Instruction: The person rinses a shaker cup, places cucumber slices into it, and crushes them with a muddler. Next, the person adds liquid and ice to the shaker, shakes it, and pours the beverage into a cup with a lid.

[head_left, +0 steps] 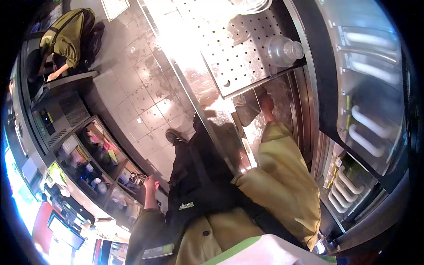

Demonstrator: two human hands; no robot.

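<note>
My right hand (266,104) reaches down into a wet metal basin (276,86) beside the perforated steel tray. Its fingers are in shadow, closed around the edge of a grey cloth-like piece (246,109), whose exact kind I cannot make out. My left hand (151,183) hangs by my side near the open cabinet shelves, with its fingers loosely apart and nothing visible in it. On the perforated tray (234,57) a clear plastic jar (285,51) lies on its side, close to the basin.
A co-worker (66,39) bends over a dark counter at the upper left. Shelves (99,154) hold mixed items. Wet floor tiles (150,84) lie between the counters. Clear covers with white handles (369,121) stand at the right. White round ware (251,5) sits at the tray's far end.
</note>
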